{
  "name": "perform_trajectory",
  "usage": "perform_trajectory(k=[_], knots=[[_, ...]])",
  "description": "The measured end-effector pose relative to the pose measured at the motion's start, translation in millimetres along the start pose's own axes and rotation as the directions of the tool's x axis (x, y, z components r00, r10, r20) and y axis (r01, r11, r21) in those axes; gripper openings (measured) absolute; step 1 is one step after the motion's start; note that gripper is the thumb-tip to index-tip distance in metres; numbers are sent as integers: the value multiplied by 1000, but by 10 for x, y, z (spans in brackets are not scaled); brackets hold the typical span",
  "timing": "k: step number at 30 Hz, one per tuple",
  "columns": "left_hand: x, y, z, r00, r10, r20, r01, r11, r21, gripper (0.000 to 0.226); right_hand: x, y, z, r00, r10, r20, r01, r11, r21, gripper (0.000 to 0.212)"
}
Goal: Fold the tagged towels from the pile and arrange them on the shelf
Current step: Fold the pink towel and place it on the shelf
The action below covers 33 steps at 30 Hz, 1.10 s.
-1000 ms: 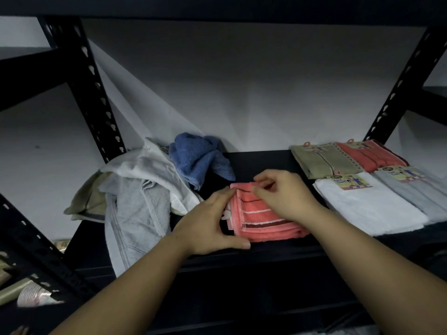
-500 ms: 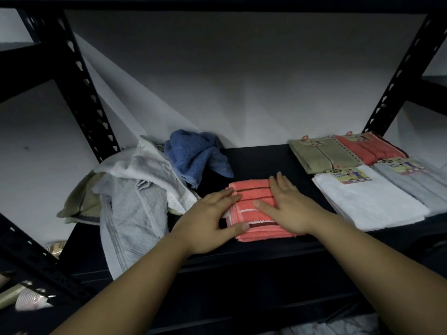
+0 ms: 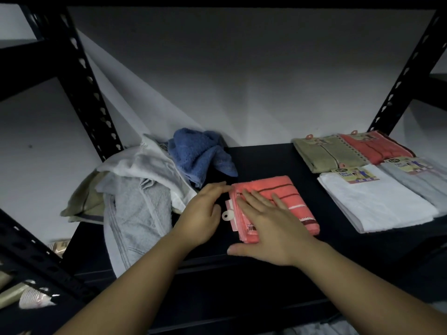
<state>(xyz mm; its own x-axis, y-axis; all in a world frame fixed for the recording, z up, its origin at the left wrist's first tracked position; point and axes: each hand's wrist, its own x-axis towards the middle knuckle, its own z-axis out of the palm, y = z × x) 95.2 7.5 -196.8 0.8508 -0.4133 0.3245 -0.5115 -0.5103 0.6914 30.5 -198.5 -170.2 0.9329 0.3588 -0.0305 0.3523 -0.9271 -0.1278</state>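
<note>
A folded coral towel with dark stripes lies in the middle of the black shelf. My right hand lies flat on its left half, fingers straight. My left hand touches the towel's left edge, where its white hang tag sticks out. A loose pile sits at the left: white towel, grey towel, blue towel. At the right lie folded tagged towels: olive, coral, white, pale grey.
Black perforated uprights stand at the left and right. An olive cloth pokes out under the pile. A white wall closes the back. A lower shelf holds packaged items at the bottom left.
My right hand slid left and toward me across the coral towel, now covering its left half. My left hand shifted from on top of the towel to its left edge by the tag.
</note>
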Motion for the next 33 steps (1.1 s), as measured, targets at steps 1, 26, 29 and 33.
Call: perform_trajectory(k=[1,26,29,33], knots=[[0,-11,-1,999,-6,33,5,1000,5,71,-22,25,-13,1000,-22,22,22,1000,1,131],[734,1184,160,995,-96,25,93,800,-593,32,-461,1056,-1097,881,461,-109,-53,326,944,44],[1042,1444,378,981,-195,12,145,684,-715,42,-512,1311,-1256,846,529,-68,53,44,998,40],[1401,1675,746,952,-304,16,190,552,-812,33,-604,1748,-1285,866,498,-48,29,46,999,36]])
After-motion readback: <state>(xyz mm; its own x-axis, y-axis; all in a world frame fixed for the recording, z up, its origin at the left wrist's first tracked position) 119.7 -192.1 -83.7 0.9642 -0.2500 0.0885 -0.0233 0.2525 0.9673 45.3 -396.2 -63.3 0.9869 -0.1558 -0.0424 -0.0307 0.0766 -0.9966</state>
